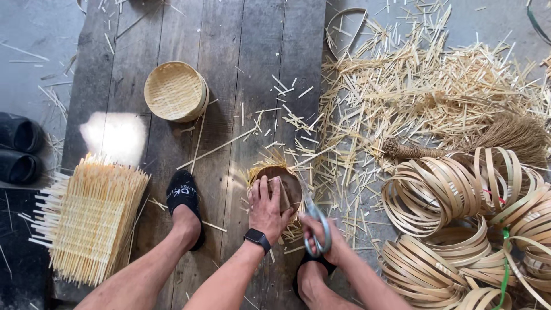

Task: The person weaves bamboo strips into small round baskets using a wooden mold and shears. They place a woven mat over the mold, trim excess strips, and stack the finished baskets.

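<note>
Person trimming a woven bamboo round on floor planks.
Left hand is pressing the round flat; right hand is gripping scissors. Blades are working close to the fingers, risking a nick.

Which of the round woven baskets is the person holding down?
The near one under the left hand, with strip ends sticking out around it. The finished basket sits alone farther up the boards, untouched.
</note>
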